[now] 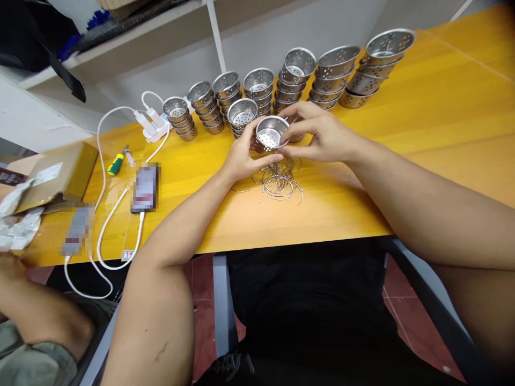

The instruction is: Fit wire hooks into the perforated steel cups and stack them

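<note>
Between my two hands is a small round metal cup point(272, 133) with holes in its base and side, its mouth tilted toward me. My left hand point(242, 156) grips its left side, the thumb stretched below it. Fingers of my right hand point(316, 133) hold the rim on the right. Just under the cup, a loose tangle of thin wire rings point(279, 182) lies on the yellow table point(322, 212). Behind my left hand stands a short stack of perforated cups point(242, 113), partly hidden by the hand and the held cup.
Several stacks of perforated cups point(259, 83) line the table's back. On the left are a phone point(145, 187), a second device point(77, 229), white cables, a power strip point(155, 126), a green-handled tool point(116, 164) and a cardboard box point(60, 179). Another person's arm point(40, 305) shows at lower left.
</note>
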{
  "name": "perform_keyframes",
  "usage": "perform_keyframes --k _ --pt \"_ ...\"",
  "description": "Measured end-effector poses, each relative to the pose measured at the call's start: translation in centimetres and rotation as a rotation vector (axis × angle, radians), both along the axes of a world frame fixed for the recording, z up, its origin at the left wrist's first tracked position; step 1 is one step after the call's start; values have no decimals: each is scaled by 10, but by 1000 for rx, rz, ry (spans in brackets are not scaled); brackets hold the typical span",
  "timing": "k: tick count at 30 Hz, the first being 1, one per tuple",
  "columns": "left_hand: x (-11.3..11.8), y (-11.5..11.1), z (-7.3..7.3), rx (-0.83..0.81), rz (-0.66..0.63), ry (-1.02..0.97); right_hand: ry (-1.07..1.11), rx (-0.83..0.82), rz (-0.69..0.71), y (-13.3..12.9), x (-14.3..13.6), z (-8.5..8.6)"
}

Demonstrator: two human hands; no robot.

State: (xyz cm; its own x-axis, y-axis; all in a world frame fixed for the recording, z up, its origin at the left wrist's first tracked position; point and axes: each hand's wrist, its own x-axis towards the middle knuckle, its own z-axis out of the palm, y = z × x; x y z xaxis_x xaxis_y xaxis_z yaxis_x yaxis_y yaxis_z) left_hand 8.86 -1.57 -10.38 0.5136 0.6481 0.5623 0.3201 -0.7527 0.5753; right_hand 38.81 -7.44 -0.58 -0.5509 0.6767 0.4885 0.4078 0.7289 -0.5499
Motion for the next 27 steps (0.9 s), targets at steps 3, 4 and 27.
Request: perform_keyframes --k 3,4,27 --pt "1 6 -8 -6 27 2 16 35 -165 5 12 4" --pt "1 7 -9 -9 27 6 13 59 -216 7 17 4" --pt "-2 -10 12 -58 -81 38 -238 -108 -491 10 33 20"
